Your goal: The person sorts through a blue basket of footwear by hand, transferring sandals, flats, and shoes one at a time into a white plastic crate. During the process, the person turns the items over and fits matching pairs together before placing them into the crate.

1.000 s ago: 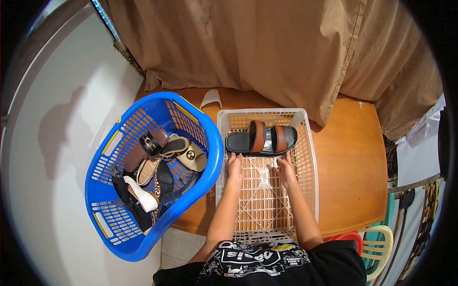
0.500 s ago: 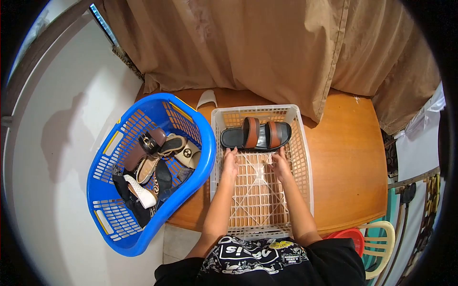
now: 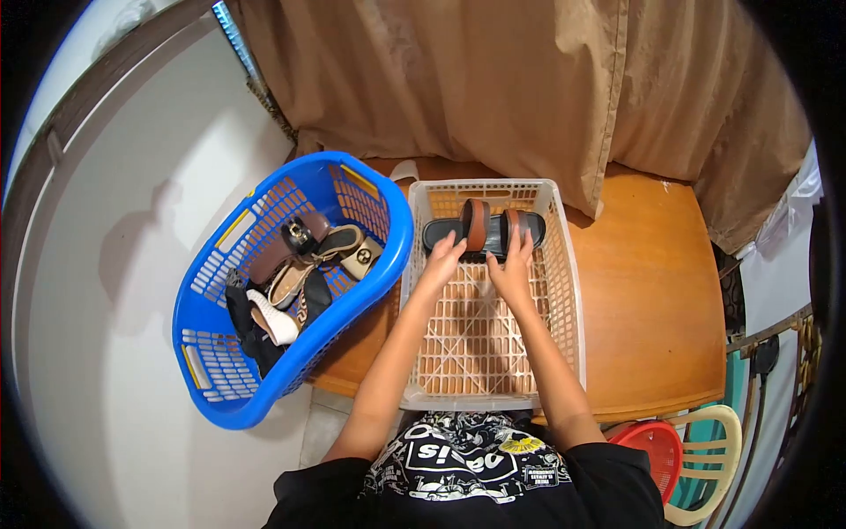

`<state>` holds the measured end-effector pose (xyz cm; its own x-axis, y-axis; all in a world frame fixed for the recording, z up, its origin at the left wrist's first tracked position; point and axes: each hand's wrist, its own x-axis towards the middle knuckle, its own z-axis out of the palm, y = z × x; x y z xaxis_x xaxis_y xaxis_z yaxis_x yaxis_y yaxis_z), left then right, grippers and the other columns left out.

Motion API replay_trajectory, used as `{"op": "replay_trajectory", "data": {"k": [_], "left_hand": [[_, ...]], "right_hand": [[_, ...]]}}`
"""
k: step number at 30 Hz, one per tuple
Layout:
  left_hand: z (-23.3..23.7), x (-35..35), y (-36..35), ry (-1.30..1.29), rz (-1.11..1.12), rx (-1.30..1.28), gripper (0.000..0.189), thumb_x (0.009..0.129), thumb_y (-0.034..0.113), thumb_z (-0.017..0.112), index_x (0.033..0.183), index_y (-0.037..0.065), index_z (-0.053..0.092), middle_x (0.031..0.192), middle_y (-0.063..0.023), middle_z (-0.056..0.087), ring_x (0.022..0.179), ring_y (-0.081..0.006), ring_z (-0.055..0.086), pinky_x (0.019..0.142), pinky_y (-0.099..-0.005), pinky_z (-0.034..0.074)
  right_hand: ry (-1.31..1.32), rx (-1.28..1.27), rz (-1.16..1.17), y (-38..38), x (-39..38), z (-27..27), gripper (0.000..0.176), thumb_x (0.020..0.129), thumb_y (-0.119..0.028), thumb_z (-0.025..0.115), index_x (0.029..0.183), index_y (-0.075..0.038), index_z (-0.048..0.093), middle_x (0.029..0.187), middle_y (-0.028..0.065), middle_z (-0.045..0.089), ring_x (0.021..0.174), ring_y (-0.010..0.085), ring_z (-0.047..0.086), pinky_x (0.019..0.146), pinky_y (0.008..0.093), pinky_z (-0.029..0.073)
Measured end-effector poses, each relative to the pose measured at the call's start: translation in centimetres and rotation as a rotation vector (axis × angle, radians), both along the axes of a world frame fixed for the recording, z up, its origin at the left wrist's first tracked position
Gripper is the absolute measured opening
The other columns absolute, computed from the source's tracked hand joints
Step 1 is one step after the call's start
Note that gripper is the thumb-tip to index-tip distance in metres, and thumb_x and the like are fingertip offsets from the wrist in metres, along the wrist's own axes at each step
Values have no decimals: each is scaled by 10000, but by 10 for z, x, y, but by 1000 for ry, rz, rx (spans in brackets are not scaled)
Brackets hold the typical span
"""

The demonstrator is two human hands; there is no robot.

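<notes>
A black sandal with two brown straps (image 3: 477,225) lies crosswise at the far end of the white slotted plastic crate (image 3: 571,291). My left hand (image 3: 443,260) reaches over the crate to the sandal's near edge, left of centre, its fingers extended and thumb apart. On the right, my right hand (image 3: 514,269) has its fingers spread, with the fingertips over the sandal by the right strap. Both hands appear to touch the sandal without wrapping round it. Part of the right strap is hidden behind those fingers.
A blue slotted laundry basket (image 3: 399,234) stands left of the crate, holding several shoes, including a white shoe (image 3: 273,319). The crate rests on a wooden table (image 3: 648,300). Brown curtains (image 3: 423,79) hang behind. A red basin (image 3: 656,445) and a cream chair (image 3: 724,458) are lower right.
Both hands have moved from the sandal's near edge further onto it, and sit closer together. My right fingers have spread over the strap. The view has shifted slightly.
</notes>
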<state>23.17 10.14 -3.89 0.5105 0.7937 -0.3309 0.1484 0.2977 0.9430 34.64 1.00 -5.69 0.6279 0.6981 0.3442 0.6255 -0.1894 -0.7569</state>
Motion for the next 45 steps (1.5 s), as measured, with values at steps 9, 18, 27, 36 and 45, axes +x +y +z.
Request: {"op": "replay_trajectory", "data": {"k": [9,18,27,36,45], "left_hand": [[121,-150,37,-82,-67,628,375,874,220,468,1179,3,461,1091,-98,550,974,-130,514,819,-238,398],[52,-283,105,830,-196,793,363,812,233,486,1118,40,517,1027,-231,546,952,-307,547,825,-341,417],[43,-291,112,1067,44,887,302,813,196,422,1041,52,559,961,-192,568,896,-341,544,767,-432,431],[19,-302,110,1176,-228,572,388,814,226,420,1157,49,458,1017,-182,555,956,-327,528,807,-415,423],[20,-296,104,1267,-352,332,423,809,323,454,1156,81,466,1106,-125,542,1028,-286,514,865,-439,383]], "right_hand": [[-153,274,378,18,-64,78,447,745,-119,556,1163,-41,420,1228,225,320,1141,400,303,941,451,275],[-363,278,750,96,-118,105,337,713,-103,580,1036,-39,506,1084,187,455,1052,363,418,912,423,335],[-703,-558,1056,224,-185,109,467,726,-338,592,1107,-87,490,1117,161,477,1035,327,472,831,439,420],[-627,-828,1041,273,-175,42,952,597,-583,633,1261,13,302,1238,250,358,1144,372,375,933,429,342],[-734,-911,935,261,-184,22,841,603,-393,711,1231,-6,309,1292,166,300,1172,364,328,910,449,364]]}}
